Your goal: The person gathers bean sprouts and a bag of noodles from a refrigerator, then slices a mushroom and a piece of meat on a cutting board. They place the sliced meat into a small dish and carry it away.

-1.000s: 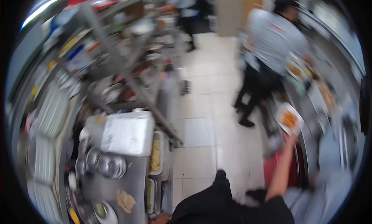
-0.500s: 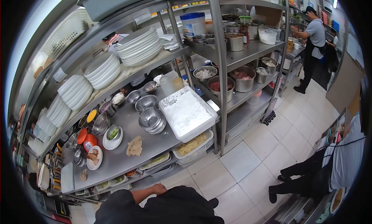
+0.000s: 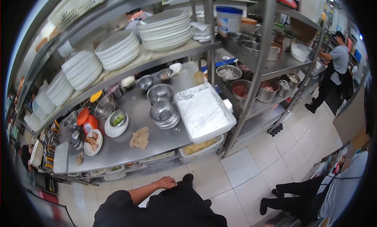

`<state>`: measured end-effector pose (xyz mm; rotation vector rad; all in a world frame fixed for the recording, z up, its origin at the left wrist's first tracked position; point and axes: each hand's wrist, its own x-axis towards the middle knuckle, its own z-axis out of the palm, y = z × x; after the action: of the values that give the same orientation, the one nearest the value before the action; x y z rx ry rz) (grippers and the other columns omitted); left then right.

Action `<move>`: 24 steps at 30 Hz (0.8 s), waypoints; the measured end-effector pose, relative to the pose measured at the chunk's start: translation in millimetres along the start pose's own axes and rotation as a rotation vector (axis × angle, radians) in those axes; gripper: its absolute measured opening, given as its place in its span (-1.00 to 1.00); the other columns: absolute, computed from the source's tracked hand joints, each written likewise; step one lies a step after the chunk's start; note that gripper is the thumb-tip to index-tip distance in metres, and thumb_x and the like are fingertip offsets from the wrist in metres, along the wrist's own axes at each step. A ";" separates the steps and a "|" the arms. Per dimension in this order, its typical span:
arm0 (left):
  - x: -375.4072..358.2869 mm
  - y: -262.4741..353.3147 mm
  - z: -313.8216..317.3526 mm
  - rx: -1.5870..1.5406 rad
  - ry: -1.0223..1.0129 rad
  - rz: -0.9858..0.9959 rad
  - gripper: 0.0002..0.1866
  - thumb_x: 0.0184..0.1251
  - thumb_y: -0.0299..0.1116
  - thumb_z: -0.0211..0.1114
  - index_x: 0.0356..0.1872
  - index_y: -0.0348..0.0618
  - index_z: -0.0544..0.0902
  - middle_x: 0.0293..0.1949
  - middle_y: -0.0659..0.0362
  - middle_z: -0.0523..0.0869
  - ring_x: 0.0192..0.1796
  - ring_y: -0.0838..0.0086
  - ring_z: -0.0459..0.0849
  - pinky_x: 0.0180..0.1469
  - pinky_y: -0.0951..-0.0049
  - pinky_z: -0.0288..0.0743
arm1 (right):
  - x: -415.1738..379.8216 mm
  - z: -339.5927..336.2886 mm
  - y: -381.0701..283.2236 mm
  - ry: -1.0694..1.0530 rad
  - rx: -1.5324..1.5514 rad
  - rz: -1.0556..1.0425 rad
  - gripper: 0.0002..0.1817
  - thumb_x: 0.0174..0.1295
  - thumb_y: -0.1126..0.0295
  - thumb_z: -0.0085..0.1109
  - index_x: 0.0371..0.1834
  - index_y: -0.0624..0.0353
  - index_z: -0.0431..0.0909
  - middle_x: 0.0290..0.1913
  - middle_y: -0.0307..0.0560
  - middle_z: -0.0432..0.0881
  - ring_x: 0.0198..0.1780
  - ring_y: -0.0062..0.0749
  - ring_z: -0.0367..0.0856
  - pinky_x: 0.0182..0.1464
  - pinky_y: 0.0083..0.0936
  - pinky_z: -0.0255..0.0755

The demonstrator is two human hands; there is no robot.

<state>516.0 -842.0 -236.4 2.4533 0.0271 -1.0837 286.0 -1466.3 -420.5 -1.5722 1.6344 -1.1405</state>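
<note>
My left hand [image 3: 167,182] hangs low in front of my dark clothing, its fingers curled closed; whatever they may hold is hidden. My right hand is not in view. Beyond the left hand stands a steel table [image 3: 118,150]. On it a crumpled brown piece [image 3: 140,137] lies nearest the hand, not touched. A white tub of white powder [image 3: 204,113] and stacked steel bowls [image 3: 163,112] stand to its right and behind. Farther left are a white dish with brownish pieces [image 3: 93,142] and a bowl of chopped greens [image 3: 117,119].
Stacks of white plates [image 3: 165,30] fill the shelf above the table. Steel pots [image 3: 268,89] crowd a rack at right. One person [image 3: 337,66] stands at the far right, another [image 3: 341,187] close by at lower right. Tiled floor [image 3: 231,176] lies between.
My view has shifted, and the table's contents sit differently in the frame. My left hand stays curled near my front. The person at lower right appears farther left and lower.
</note>
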 end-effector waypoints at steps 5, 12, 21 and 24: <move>15.0 -14.7 -3.7 -0.003 -0.035 -0.016 -0.53 0.29 0.02 0.08 -0.03 -0.09 0.71 -0.02 -0.04 0.71 0.10 0.05 0.63 0.19 0.16 0.46 | -257.0 154.8 -311.8 -0.924 0.439 0.094 -0.64 0.32 0.37 0.20 0.16 0.20 0.50 0.07 -0.10 0.59 0.04 -0.35 0.54 -0.02 -0.39 0.48; 13.7 -70.9 -32.7 -0.248 0.246 -0.118 -0.52 0.31 0.03 0.06 -0.05 -0.12 0.71 0.00 -0.06 0.69 0.10 0.02 0.62 0.19 0.15 0.46 | -398.5 198.1 -692.1 -1.237 0.929 -0.806 -0.64 0.35 0.35 0.19 0.13 0.30 0.52 0.04 -0.11 0.58 0.02 -0.45 0.54 0.09 -0.46 0.45; -39.8 -96.7 -43.9 -0.506 0.246 -0.390 -0.47 0.34 0.11 0.05 0.01 -0.10 0.70 0.04 -0.11 0.67 0.14 -0.01 0.59 0.24 0.15 0.41 | -473.1 234.1 -976.6 -1.672 1.205 -0.336 -0.39 0.38 0.14 0.09 0.46 0.05 0.24 0.53 -0.03 0.08 0.51 -0.09 0.08 0.47 -0.28 0.04; -54.5 -80.9 -55.7 -0.579 0.274 -0.447 -0.46 0.34 0.11 0.07 0.01 -0.13 0.69 0.02 -0.14 0.68 0.14 -0.02 0.59 0.24 0.17 0.42 | -485.0 247.5 -999.2 -1.656 1.123 -0.391 -0.42 0.41 0.17 0.01 0.48 0.02 0.23 0.53 0.04 0.01 0.45 -0.12 0.20 0.39 -0.34 0.21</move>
<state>501.2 -737.6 -197.5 2.0731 0.8822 -0.7465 1034.1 -966.1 275.9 -1.2234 -0.3901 -0.3289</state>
